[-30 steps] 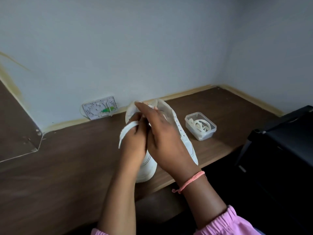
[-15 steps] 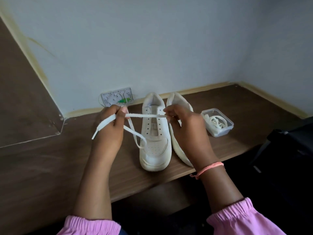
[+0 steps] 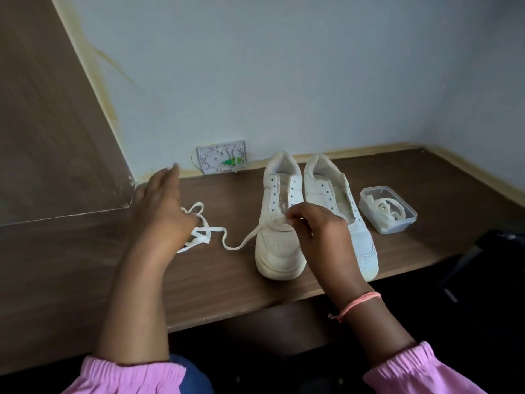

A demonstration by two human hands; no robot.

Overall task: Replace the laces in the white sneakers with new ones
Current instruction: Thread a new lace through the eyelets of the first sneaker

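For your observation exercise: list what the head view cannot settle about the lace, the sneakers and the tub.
- Left hand: blurred, so its hold on the lace is unclear.
- Lace end at the left sneaker: covered by the right hand.
- Right sneaker: front part-hidden by that hand.
- Tub: the number of laces inside is too tangled to count.

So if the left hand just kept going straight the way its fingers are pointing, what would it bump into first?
Probably the wall at the back of the desk. The left hand points up and away, fingers stretched over bare wood; the white plate sits off to its right. Depth is hard to judge.
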